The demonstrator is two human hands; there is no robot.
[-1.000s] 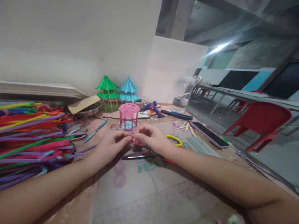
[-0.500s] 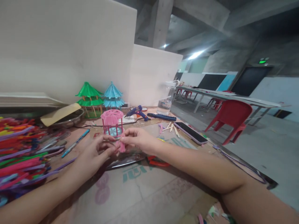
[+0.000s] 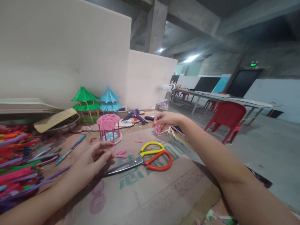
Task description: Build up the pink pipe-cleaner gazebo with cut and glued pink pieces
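My left hand [image 3: 95, 159] rests low at the cardboard's left side, thumb and forefinger closed around a short pink pipe-cleaner piece [image 3: 113, 149]. Over at the back right, my right hand [image 3: 167, 121] pinches several more pink pipe-cleaner pieces [image 3: 157, 129] above thin wooden sticks [image 3: 173, 133]. Loose pink cut pieces [image 3: 121, 152] lie between the hands. Scissors [image 3: 137, 162] with one yellow and one orange handle lie on the cardboard, blade tips beside my left wrist. Behind my left hand stands a small pink pavilion frame [image 3: 108, 120] on a pale blue round base.
A green pavilion model [image 3: 85, 101] and a blue one [image 3: 110, 99] stand at the back. A glue gun [image 3: 134, 116] sits near a water jug [image 3: 162, 103]. Colourful pipe cleaners [image 3: 16, 162] heap at left, beside a blue pen [image 3: 70, 150]. A red chair [image 3: 226, 117] stands beyond.
My right hand has moved away from my left, right and back, carrying pink pieces. The scissors and loose pink pieces are now uncovered. My left hand has barely moved.
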